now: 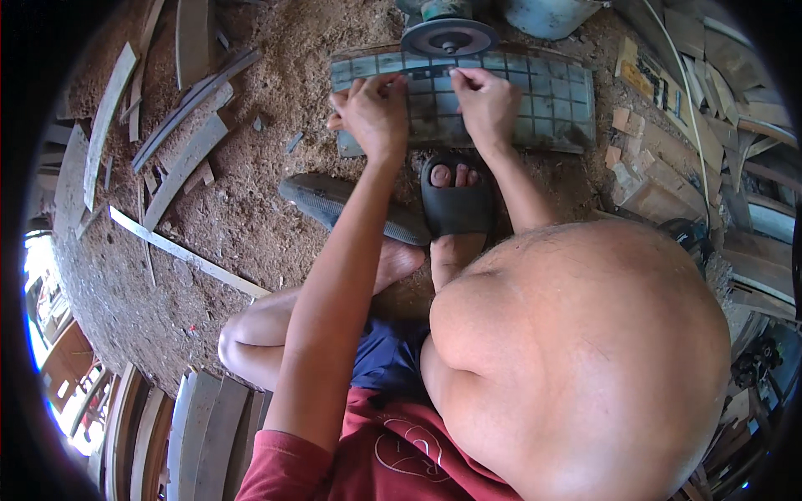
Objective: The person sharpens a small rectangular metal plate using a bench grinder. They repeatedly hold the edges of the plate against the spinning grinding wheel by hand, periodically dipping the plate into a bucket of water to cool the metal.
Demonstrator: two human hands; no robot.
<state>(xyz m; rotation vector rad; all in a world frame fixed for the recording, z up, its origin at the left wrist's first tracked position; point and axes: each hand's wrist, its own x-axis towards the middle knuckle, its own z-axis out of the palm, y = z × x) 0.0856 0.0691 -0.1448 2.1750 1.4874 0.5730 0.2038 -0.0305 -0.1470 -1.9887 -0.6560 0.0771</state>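
The left hand and right hand pinch, fingertips drawn close, apparently the ends of a thin dark strip over the far edge of a rectangular blue-grey gridded panel, near a round grey disc. Positioning it seems in hand; the next move calls for steady fingers, clear of the disc.

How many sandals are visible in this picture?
2: a worn sandal on the right foot, and a second sandal to its left, partly behind the left forearm.
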